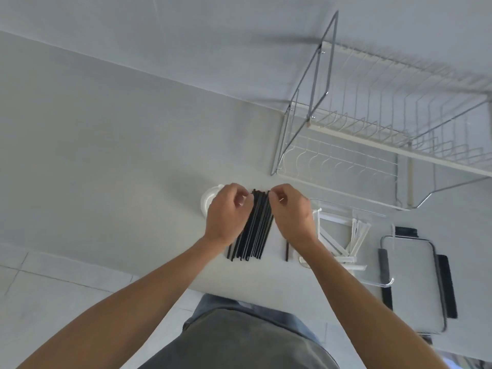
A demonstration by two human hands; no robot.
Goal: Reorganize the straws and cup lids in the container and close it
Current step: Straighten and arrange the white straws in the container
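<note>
A bundle of several black straws (257,230) lies on the grey counter. My left hand (227,213) presses its left side and my right hand (290,213) its right side, fingers pinched at the far ends. One loose black straw (287,252) lies just right of the bundle. White cup lids (208,201) sit stacked behind my left hand, partly hidden. A clear container (343,209) to the right holds several white paper-wrapped straws (358,235). Its clear lid with black clips (415,280) lies flat further right.
A white and metal wire dish rack (372,134) stands at the back right against the wall. The counter's front edge (159,278) runs diagonally just before my body, with tiled floor below at the left.
</note>
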